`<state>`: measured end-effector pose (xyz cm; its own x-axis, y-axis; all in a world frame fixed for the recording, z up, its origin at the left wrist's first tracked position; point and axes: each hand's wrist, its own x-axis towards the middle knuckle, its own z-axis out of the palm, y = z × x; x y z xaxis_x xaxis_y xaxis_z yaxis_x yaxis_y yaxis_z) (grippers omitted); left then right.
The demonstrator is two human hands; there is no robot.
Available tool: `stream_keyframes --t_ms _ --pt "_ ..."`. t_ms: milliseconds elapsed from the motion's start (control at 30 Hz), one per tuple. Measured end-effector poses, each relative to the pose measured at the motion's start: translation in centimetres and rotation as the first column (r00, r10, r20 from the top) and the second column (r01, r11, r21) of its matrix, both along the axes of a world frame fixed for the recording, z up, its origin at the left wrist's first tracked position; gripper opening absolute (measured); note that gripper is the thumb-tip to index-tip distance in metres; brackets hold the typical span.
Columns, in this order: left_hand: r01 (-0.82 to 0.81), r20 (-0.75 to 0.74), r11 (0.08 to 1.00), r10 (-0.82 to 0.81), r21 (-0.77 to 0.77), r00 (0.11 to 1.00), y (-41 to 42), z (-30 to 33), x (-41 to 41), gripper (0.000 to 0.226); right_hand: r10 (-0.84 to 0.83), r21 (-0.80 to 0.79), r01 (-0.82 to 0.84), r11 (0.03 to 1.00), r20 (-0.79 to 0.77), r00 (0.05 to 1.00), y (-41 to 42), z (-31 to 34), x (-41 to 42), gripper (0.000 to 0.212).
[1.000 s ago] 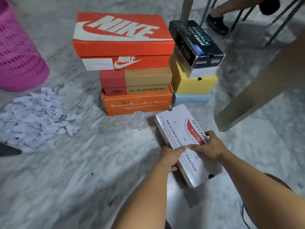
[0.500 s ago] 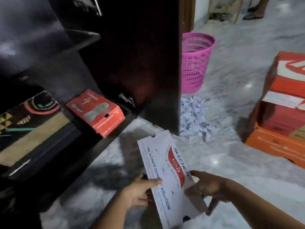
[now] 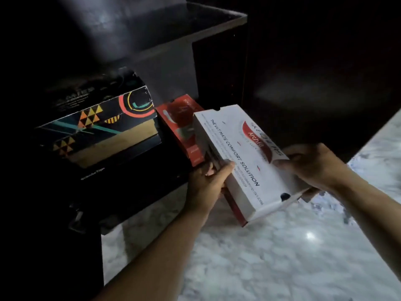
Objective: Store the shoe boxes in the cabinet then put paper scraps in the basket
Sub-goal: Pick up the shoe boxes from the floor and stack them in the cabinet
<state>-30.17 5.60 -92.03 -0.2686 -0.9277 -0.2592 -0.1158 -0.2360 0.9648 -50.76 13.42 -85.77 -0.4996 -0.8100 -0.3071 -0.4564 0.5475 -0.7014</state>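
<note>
White card, printed in red and black, makes up the box (image 3: 243,157) now held in the air at the mouth of the cabinet (image 3: 217,61), its far end tipped toward the dark opening and its near end over the marble floor (image 3: 282,257). It is gripped by its two long sides, which seems chosen to keep the lid shut and to let the narrow end lead into the gap. The left hand (image 3: 208,183) clamps the left edge, thumb lying on the lid and fingers curled under the side wall. The right hand (image 3: 314,168) presses the opposite edge, thumb on top near the red logo; its fingers wrap beneath, out of sight, so how far they are spread I cannot tell.

Just beyond the leading corner a red box (image 3: 180,127) stands tilted on the bottom shelf, and the white one partly hides it. Left of that a stack of patterned boxes (image 3: 102,131) sits flush, filling that side. So the free space appears to lie on the right, behind or beside the red box, and the angled hold looks aimed there. An upper shelf (image 3: 173,25) overhangs, leaving limited headroom. The basket and paper scraps are not in view.
</note>
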Motion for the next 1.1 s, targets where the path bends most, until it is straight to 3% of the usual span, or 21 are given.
stream_keyframes --t_ms 100,167,233,300,433,533,600,733,867,967,1033,1100 --pt "-0.14 -0.077 0.985 0.133 -0.1 0.988 -1.2 0.2 -1.5 0.017 0.013 -0.063 -0.014 0.998 -0.014 1.0 -1.9 0.9 -0.4 0.013" --pt "-0.283 -0.063 0.947 0.276 -0.151 0.959 -3.6 0.3 -1.9 0.017 -0.008 -0.099 0.006 0.995 -0.011 1.0 -4.9 0.3 -0.1 0.031" --pt "-0.371 -0.012 0.902 0.378 -0.221 0.926 -6.4 0.7 -1.9 0.046 -0.005 -0.169 0.006 0.986 0.007 1.0 -8.5 -1.2 0.8 0.052" --pt "-0.362 0.033 0.882 0.389 -0.302 0.921 -9.0 0.6 -1.8 0.065 0.021 -0.278 -0.015 0.961 0.019 1.0 -12.2 -3.0 2.2 0.064" --pt "-0.284 0.169 0.837 0.4 -0.467 0.901 -13.5 -0.6 -1.4 0.087 0.108 -0.394 -0.093 0.914 0.018 0.994 -18.0 -5.7 5.3 0.057" --pt "-0.216 0.242 0.825 0.386 -0.522 0.89 -15.9 -1.2 -1.4 0.081 0.127 -0.406 -0.087 0.91 0.072 0.989 -21.0 -7.5 6.3 0.073" --pt "-0.198 0.285 0.809 0.407 -0.554 0.868 -17.4 -1.4 -1.5 0.08 0.103 -0.402 -0.044 0.915 0.126 0.987 -21.7 -8.1 6.6 0.067" --pt "-0.247 0.326 0.822 0.453 -0.513 0.83 -19.9 -1.8 -1.4 0.085 0.086 -0.392 -0.031 0.92 0.124 0.988 -23.1 -7.8 7.3 0.053" --pt "-0.163 0.398 0.851 0.393 -0.5 0.829 -19.5 -0.4 -1.5 0.074 0.079 -0.3 -0.044 0.953 0.107 0.991 -24.1 -6.0 7.1 0.052" --pt "-0.223 0.339 0.876 0.384 -0.428 0.859 -17.7 -0.1 -1.1 0.088 0.146 -0.227 -0.128 0.966 0.066 0.987 -23.5 -4.8 6.5 0.061" --pt "-0.325 0.318 0.86 0.459 -0.392 0.83 -16.1 -0.2 -0.7 0.091 0.117 -0.3 -0.104 0.948 0.026 0.993 -21.6 -4.8 5.8 0.067" --pt "-0.395 0.286 0.82 0.529 -0.414 0.799 -14.3 -0.5 -0.8 0.073 0.04 -0.406 -0.049 0.913 -0.031 0.999 -18.5 -5.4 5.1 0.062"
